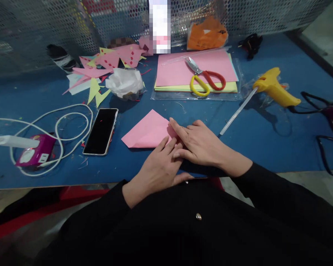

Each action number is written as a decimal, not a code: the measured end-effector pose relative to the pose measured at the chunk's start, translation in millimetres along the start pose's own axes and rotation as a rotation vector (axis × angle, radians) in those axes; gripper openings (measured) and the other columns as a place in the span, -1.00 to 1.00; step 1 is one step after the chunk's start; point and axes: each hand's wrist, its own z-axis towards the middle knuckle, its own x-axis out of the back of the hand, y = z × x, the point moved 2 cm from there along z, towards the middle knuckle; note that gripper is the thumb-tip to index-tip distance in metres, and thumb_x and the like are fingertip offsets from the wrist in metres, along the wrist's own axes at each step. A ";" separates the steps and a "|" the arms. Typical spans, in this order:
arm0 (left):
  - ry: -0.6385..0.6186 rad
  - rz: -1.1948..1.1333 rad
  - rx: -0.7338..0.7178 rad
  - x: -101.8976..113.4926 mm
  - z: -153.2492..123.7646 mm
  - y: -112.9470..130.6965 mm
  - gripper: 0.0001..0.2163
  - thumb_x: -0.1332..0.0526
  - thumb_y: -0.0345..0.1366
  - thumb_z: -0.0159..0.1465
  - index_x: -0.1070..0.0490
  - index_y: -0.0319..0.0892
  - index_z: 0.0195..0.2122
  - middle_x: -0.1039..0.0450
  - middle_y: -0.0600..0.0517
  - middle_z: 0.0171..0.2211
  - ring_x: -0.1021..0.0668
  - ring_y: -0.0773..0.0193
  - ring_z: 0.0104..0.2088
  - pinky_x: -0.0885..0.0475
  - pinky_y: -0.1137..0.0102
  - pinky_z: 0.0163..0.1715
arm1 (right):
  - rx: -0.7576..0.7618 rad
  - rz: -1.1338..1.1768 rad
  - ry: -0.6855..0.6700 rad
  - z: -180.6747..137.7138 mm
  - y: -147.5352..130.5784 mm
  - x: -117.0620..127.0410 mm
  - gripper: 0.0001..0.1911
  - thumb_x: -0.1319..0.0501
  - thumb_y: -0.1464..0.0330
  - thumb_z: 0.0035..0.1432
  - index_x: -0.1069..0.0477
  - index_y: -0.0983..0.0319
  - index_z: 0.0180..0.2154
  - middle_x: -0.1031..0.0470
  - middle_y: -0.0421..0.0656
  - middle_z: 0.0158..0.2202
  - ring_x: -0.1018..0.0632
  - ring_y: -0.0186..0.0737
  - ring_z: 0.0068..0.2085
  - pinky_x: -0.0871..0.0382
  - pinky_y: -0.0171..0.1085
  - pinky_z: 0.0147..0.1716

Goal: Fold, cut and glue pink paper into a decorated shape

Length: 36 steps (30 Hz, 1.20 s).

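Observation:
A folded piece of pink paper lies on the blue table near its front edge, its left corner pointed and its right part covered by my hands. My left hand rests palm down with its fingertips on the lower right of the paper and its thumb apart, near the table edge. From the right, my right hand reaches over the left fingers. Its index finger is stretched along the paper's right edge, and its thumb lies across the left fingers. Neither hand is closed round anything that I can see.
Behind the paper, scissors lie on a pack of coloured sheets. A yellow glue gun with a clear stick is at the right. Leftward are a phone, a purple plug block, white cable, crumpled white paper and paper scraps.

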 end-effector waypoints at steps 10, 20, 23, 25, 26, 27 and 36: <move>0.025 0.052 0.042 -6.0 -14.0 5.9 -0.11 0.10 0.32 0.32 -0.30 -0.51 0.24 -0.30 -0.43 0.27 -0.32 -0.28 0.31 -0.25 -0.06 0.25 | 0.050 -0.128 0.022 -4.0 -3.9 -4.0 0.08 0.39 -0.25 0.27 -0.10 0.51 0.35 -0.32 0.14 0.32 -0.50 -0.03 -0.21 -0.09 -0.05 -0.17; -0.003 0.295 0.336 21.8 -69.0 -9.1 -0.03 0.16 0.34 0.31 -0.29 -0.66 0.20 -0.35 -0.54 0.19 -0.46 -0.27 0.21 -0.29 -0.06 0.22 | 0.062 -0.272 -0.002 -5.4 -8.3 -4.6 0.06 0.42 -0.22 0.29 -0.08 0.50 0.36 -0.21 0.13 0.37 -0.49 -0.01 -0.21 -0.12 -0.06 -0.19; -0.007 0.303 0.419 26.3 -91.2 -15.8 -0.08 0.11 0.33 0.31 -0.25 -0.57 0.25 -0.37 -0.48 0.20 -0.45 -0.26 0.21 -0.25 -0.09 0.24 | 0.062 -0.295 0.009 -5.6 -8.5 -5.8 0.05 0.40 -0.22 0.29 -0.09 0.49 0.35 -0.21 0.13 0.37 -0.49 -0.02 -0.22 -0.12 -0.06 -0.20; 0.015 0.274 0.453 30.6 -99.1 -17.3 -0.13 0.09 0.30 0.33 -0.22 -0.50 0.28 -0.36 -0.43 0.22 -0.41 -0.25 0.25 -0.23 -0.11 0.25 | 0.067 -0.305 0.013 -6.0 -8.7 -6.4 0.04 0.39 -0.22 0.29 -0.10 0.49 0.35 -0.20 0.12 0.38 -0.49 -0.02 -0.23 -0.13 -0.07 -0.21; 0.053 0.265 0.483 33.3 -100.2 -17.4 -0.16 0.06 0.27 0.34 -0.20 -0.47 0.30 -0.34 -0.42 0.24 -0.39 -0.24 0.27 -0.23 -0.11 0.25 | 0.069 -0.308 0.015 -6.1 -8.9 -6.5 0.04 0.39 -0.22 0.29 -0.10 0.49 0.35 -0.20 0.12 0.38 -0.49 -0.02 -0.23 -0.13 -0.07 -0.21; 0.104 0.264 0.518 36.0 -99.1 -17.1 -0.19 0.03 0.23 0.36 -0.18 -0.46 0.31 -0.32 -0.42 0.26 -0.37 -0.23 0.29 -0.23 -0.10 0.26 | 0.069 -0.310 0.017 -6.3 -9.2 -6.5 0.04 0.39 -0.22 0.30 -0.10 0.49 0.34 -0.20 0.11 0.38 -0.49 -0.02 -0.23 -0.14 -0.07 -0.21; -0.088 0.083 0.254 11.2 -44.5 -10.8 -0.21 0.12 0.23 0.38 -0.09 -0.38 0.38 -0.13 -0.25 0.39 -0.19 -0.16 0.39 -0.18 -0.06 0.31 | 0.053 -0.239 0.030 -6.1 -8.0 -3.7 -0.02 0.30 -0.18 0.34 -0.10 0.51 0.34 -0.24 0.15 0.36 -0.54 0.02 -0.16 -0.24 -0.03 -0.13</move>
